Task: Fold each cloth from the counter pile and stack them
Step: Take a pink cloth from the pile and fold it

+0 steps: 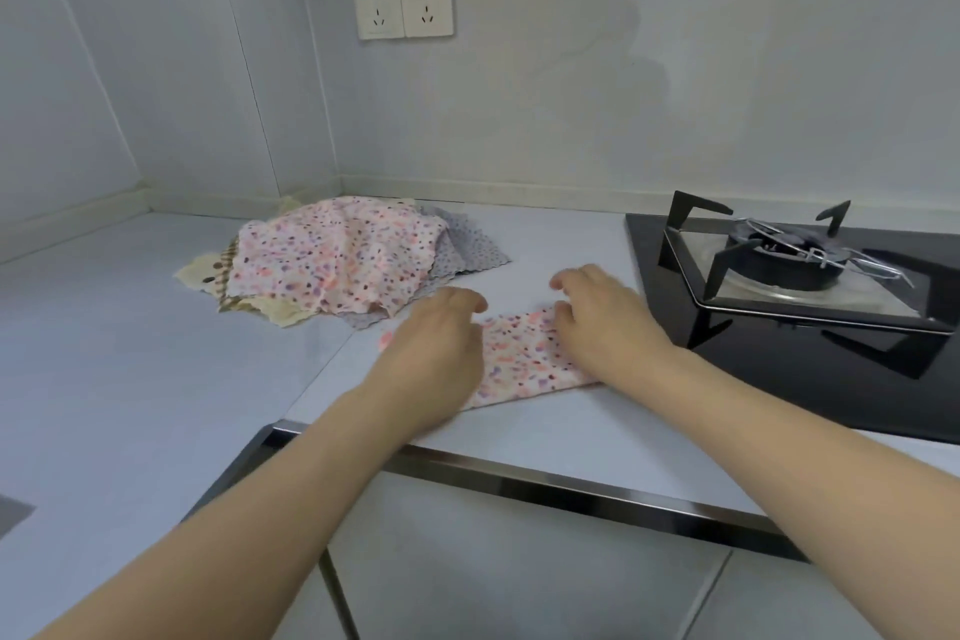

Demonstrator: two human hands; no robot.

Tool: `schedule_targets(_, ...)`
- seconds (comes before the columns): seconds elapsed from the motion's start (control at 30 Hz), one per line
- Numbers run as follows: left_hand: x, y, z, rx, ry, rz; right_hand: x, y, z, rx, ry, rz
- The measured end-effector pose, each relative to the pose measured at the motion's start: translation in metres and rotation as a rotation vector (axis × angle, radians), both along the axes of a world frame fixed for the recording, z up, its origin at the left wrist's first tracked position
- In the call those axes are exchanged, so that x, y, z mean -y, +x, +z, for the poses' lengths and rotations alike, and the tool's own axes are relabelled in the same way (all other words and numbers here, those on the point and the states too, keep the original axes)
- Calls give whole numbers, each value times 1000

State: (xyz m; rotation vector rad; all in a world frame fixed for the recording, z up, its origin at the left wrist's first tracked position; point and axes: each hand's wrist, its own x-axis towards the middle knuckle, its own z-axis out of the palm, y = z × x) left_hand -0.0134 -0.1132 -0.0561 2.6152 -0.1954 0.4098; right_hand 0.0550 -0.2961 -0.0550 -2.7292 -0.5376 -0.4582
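A folded pink floral cloth [519, 359] lies flat on the white counter [156, 353] near its front edge. My left hand [441, 343] rests palm down on the cloth's left end, fingers slightly bent. My right hand [597, 317] rests on its right end, fingers spread and lightly curved. Behind them, toward the corner, sits the pile of unfolded cloths [337, 260]: a pink floral one on top, a grey dotted one [467, 244] and a cream one [208, 276] beneath.
A black gas hob [779, 327] with a burner and pan supports [779, 255] lies close on the right. Two wall sockets [402, 5] are on the back wall. A sink corner [13, 512] shows at far left. Cabinet fronts run below the counter's metal edge.
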Motion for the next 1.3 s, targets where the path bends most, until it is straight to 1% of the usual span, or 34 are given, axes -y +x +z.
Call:
schedule_targets(0.03, 5, 0, -5, -65, 25, -21, 0, -3, -7, -68, -45, 38)
schedule_targets(0.13, 7, 1, -14, -244, 266, -7, 3, -3, -14, -238, -155, 78)
schedule_targets(0.17, 5, 1, -14, -288, 300, 5, 3, -1, -14, -274, -193, 80)
schedule_targets(0.3, -16, -2, -10, -373, 318, 29, 6, 10, -20, -333, -307, 87)
schedule_targets(0.4, -35, -1, -9, -362, 273, 27, 7, 17, -23, -333, -389, 112)
schedule_targets(0.47, -43, 3, -14, -235, 254, 41, 8, 19, -22, -344, -402, 115)
schedule_targets(0.53, -46, 9, -13, -91, 229, 116, 7, 20, -20, -357, -387, 114)
schedule_targets(0.57, -47, 12, -10, -82, 202, 171, 7, 21, -18, -364, -376, 115)
schedule_targets(0.63, -49, 16, -1, -193, 113, 231, 6, 25, -14, -375, -370, 127)
schedule_targets(0.7, -51, 18, 9, -316, -3, 191, 5, 29, -10, -380, -397, 161)
schedule_targets(0.8, -50, 16, 19, -377, -214, 112, 7, 32, -3, -396, -401, 224)
schedule_targets(0.83, -50, 15, 22, -375, -284, 103, 7, 33, -1, -383, -385, 234)
schedule_targets(0.87, -50, 15, 23, -371, -341, 96, 6, 31, 0, -329, -370, 232)
schedule_targets(0.93, -51, 15, 25, -371, -411, 89, 2, 20, 3, -87, -277, 220)
schedule_targets(0.97, -53, 14, 25, -375, -440, 89, -3, 7, 6, 51, -183, 237)
schedule_targets(1.0, -54, 14, 26, -378, -472, 96, -11, -9, 9, 141, -76, 275)
schedule_targets(1.03, -57, 13, 26, -375, -494, 103, -20, -28, 12, 159, 13, 323)
schedule_targets(1.07, -59, 11, 25, -362, -499, 106, -28, -48, 12, 116, 53, 377)
schedule_targets(1.1, -60, 10, 25, -345, -485, 110, -35, -65, 10, 51, 49, 427)
schedule_targets(1.13, -61, 7, 24, -326, -453, 112, -42, -80, 6, 6, 13, 448)
schedule_targets(1.17, -62, 4, 24, -305, -399, 114, -46, -91, 0, 9, -40, 445)
schedule_targets(1.23, -62, -5, 25, -266, -250, 120, -48, -101, -10, 68, -135, 391)
schedule_targets(1.3, -62, -16, 27, -256, -136, 123, -48, -110, -11, 103, -148, 343)
